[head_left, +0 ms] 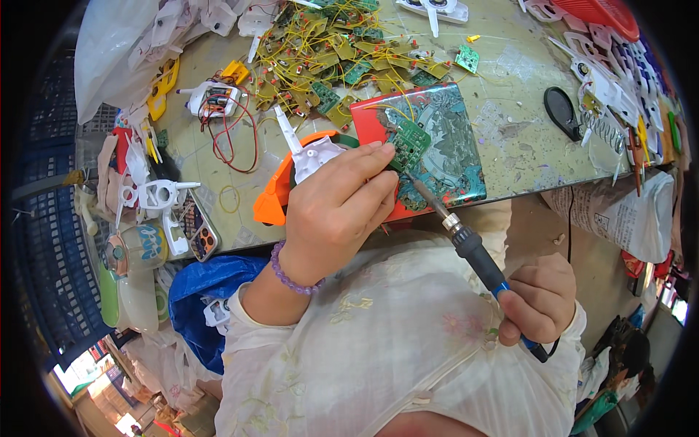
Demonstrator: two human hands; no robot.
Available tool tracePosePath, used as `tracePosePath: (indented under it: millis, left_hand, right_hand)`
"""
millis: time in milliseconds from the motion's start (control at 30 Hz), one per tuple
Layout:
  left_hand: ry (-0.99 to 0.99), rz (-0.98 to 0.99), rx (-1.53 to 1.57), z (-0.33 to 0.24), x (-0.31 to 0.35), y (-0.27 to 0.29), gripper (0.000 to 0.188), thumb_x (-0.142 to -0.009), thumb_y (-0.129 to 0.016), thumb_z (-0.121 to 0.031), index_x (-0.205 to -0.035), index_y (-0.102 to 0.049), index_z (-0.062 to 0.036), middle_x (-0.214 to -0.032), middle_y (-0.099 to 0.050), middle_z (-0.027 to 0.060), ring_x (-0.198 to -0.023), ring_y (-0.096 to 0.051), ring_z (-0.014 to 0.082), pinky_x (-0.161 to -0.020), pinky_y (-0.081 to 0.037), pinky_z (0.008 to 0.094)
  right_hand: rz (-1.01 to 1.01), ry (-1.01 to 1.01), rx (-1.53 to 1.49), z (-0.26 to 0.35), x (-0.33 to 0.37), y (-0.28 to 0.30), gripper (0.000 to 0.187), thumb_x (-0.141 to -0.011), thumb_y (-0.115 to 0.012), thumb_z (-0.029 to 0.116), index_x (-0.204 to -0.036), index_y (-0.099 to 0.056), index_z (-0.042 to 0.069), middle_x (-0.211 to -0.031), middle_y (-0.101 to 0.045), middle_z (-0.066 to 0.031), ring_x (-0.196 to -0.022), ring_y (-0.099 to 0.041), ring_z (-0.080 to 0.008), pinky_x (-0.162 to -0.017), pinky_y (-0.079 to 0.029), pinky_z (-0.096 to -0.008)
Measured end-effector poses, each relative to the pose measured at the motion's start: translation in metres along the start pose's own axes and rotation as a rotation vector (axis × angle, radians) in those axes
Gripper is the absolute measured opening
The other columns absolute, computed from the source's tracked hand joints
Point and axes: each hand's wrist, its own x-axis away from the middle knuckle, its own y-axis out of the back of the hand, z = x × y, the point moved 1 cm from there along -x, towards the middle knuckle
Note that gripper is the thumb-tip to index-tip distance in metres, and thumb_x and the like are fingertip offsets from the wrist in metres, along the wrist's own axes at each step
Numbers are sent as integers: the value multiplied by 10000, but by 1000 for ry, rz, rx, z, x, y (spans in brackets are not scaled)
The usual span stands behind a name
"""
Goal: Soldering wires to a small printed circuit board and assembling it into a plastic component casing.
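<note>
A small green circuit board is pinched by its left edge in the fingers of my left hand. It is held over a red and dark-patterned flat pad at the table's front edge. A blue-and-black soldering iron is gripped in my right hand, its tip at the board's lower edge; whether it touches, I cannot tell. A thin yellow wire arcs above the board. Beside my left hand lie a white plastic shell and an orange plastic part, both partly hidden by it.
A heap of circuit boards with yellow wires covers the far middle. A white battery housing with red wires and a phone lie left. White casings, a black oval part and a red basket are right.
</note>
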Motion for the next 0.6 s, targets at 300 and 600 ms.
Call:
tracePosePath:
  millis: [300,600]
  left_hand:
    - [-17,-7,-15,0,1,0,211,-654,-728,19,-846,-647,-14,-997,-660,107,-924,-662,270,-767,-556,338]
    - [-33,-15,-33,3,2,-3,203,-668,-729,-19,-850,-641,-21,-1013,-657,97,-942,-657,263,-761,-555,333]
  right_hand:
    - [-19,3,24,3,6,-4,229,-867,-606,223,-904,-587,-3,-676,-574,-53,-548,-556,-156,-430,-455,-249]
    - [-155,1,70,2,18,-3,294,-926,-565,289,-966,-550,-2,-721,-578,-69,-568,-567,-179,-437,-465,-271]
